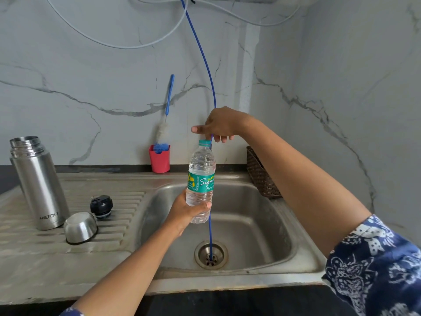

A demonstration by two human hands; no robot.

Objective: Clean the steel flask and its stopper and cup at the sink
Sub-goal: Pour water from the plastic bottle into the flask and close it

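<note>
The steel flask (38, 183) stands open on the draining board at the left. Its black stopper (101, 206) lies beside it, and the steel cup (80, 227) sits upside down in front. Above the sink basin (262, 224), my left hand (184, 213) grips the lower part of a clear plastic water bottle (201, 179) with a green label, held upright. My right hand (218, 124) is on top of the bottle, its fingers curled round the blue-green cap (204, 143).
A thin blue tube (210, 231) hangs from above, passes behind the bottle and ends in the drain (211, 254). A bottle brush (163, 133) stands in a red holder (159, 161) against the wall. A brown woven basket (259, 176) sits at the sink's right rear corner.
</note>
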